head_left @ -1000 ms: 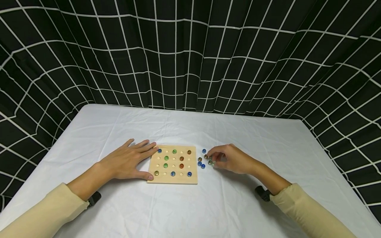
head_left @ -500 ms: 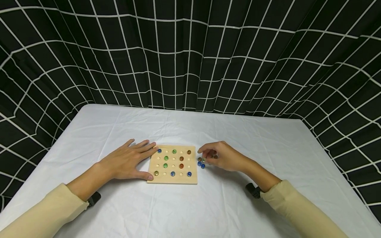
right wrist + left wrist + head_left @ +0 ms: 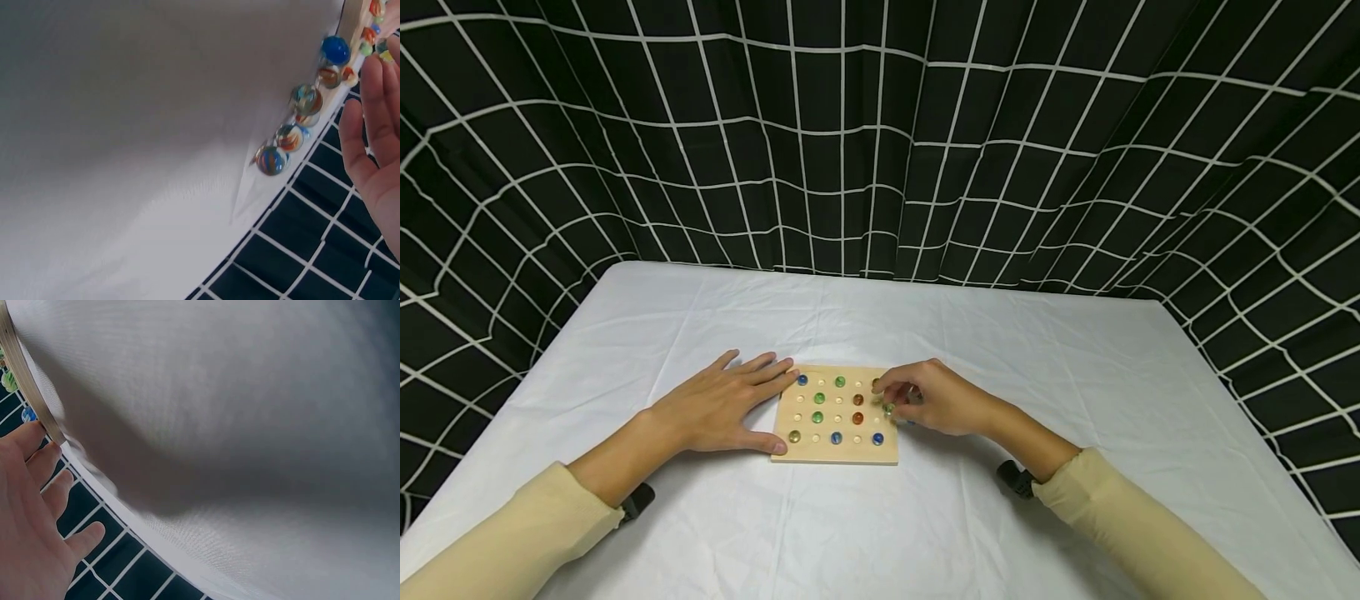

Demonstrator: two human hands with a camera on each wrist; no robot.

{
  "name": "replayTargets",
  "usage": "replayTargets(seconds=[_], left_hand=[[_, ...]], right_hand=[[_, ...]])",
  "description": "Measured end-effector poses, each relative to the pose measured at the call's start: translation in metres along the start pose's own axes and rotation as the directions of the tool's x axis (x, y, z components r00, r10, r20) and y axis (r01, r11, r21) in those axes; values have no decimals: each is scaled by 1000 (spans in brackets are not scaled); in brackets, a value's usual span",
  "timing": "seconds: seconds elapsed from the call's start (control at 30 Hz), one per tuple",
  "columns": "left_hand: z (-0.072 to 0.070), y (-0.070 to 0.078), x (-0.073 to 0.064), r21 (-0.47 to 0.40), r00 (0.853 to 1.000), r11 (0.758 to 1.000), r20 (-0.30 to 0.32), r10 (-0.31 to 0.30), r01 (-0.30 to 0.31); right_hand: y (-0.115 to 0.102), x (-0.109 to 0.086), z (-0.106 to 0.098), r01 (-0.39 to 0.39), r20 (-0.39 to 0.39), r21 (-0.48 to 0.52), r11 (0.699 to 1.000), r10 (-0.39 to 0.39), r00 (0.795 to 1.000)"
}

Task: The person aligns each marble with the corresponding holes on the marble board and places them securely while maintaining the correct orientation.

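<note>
A square wooden board (image 3: pixel 842 454) with rows of round hollows lies flat; several of its hollows hold glass marbles, such as a green marble (image 3: pixel 819 398) and a red-brown marble (image 3: pixel 857 418). My left hand (image 3: pixel 718 408) rests with spread, straight fingers along the board's left edge, thumb at the near corner. Over the right edge of the board, my right hand (image 3: pixel 936 398) pinches a greenish marble (image 3: pixel 889 409) between thumb and fingers. Loose marbles lie right of the board, mostly hidden by that hand in the head view; the right wrist view shows a blue marble (image 3: pixel 335 50) among them.
A white cloth (image 3: pixel 850 533) covers the table. Black curtains with a white grid (image 3: pixel 850 150) hang behind it and at both sides. A striped loose marble (image 3: pixel 272 160) lies farthest from the board in the right wrist view.
My right hand has moved left from the loose marbles to the board's right edge, carrying a greenish marble. My left hand and the board have stayed in place.
</note>
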State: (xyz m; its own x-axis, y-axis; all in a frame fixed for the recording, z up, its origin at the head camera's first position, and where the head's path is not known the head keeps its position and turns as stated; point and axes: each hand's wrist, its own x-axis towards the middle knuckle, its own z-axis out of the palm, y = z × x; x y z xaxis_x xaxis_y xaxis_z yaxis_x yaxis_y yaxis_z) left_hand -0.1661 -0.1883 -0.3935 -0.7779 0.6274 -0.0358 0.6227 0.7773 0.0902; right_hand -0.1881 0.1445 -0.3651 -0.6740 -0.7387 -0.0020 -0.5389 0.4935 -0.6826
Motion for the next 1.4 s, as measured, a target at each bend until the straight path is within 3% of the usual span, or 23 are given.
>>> replayTargets(seconds=[0.17,0.47,0.87,1.1,1.4], left_hand=[[0,0,0,0,1000,1000,0,2,-2],[-1,1,0,-3,1000,1000,7,-3,3],[0,1,-1,4,1000,1000,9,-6,6],[-1,1,-1,1,1000,1000,1,-5,5],[-2,2,-1,6,1000,1000,7,-4,4]], right_hand=[[-2,2,4,8,18,32,999,-8,1000],[-4,7,12,-8,48,3,1000,8,999],[-4,7,15,-19,28,-15,1000,19,999],[2,-3,-2,-23,-60,-18,1000,22,998],[24,-25,-29,-47,-206,-30,998,40,978]])
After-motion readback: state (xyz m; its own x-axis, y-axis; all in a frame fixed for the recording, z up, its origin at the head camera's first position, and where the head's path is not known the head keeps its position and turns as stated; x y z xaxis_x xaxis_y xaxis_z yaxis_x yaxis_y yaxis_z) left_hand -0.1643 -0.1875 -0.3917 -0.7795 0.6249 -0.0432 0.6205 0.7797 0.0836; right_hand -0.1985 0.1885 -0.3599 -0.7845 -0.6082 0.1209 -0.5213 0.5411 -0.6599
